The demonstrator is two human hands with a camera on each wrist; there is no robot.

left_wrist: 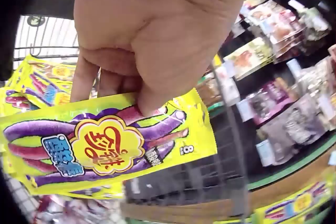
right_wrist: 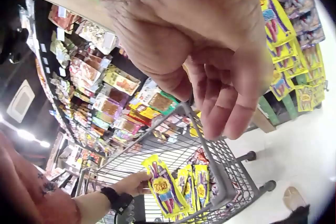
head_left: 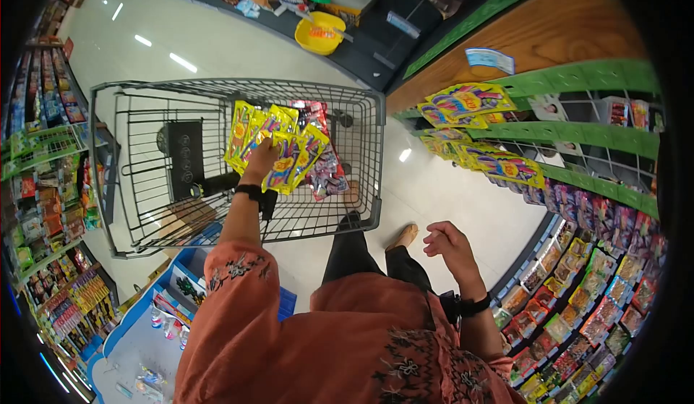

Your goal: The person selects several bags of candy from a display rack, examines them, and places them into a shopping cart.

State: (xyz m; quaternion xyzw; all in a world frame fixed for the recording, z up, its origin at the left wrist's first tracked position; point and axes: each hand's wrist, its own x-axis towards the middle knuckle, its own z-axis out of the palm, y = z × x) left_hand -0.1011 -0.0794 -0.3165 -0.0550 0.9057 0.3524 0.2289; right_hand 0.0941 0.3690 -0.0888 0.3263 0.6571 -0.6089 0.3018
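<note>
My left hand (head_left: 261, 162) reaches into the shopping cart (head_left: 372, 165) and pinches the edge of a yellow candy packet (left_wrist: 107, 148) printed with purple and red sticks. In the left wrist view, thumb and fingers grip its upper edge. More yellow packets (head_left: 246, 125) of the same look lie fanned out around it in the cart. Beside them are red and purple packets (head_left: 329, 176). My right hand (head_left: 450, 248) hangs by my side with loosely bent fingers and holds nothing. In the right wrist view, the left hand's packet tilts above the others.
Yellow packets hang on the green-edged shelf rack (head_left: 600, 78) at right, above rows of snack bags (head_left: 571, 295). A dark display shelf (head_left: 405, 13) stands beyond the cart, with a yellow bowl-shaped container (head_left: 319, 33) near its edge. More stocked shelves (head_left: 54, 180) line the left.
</note>
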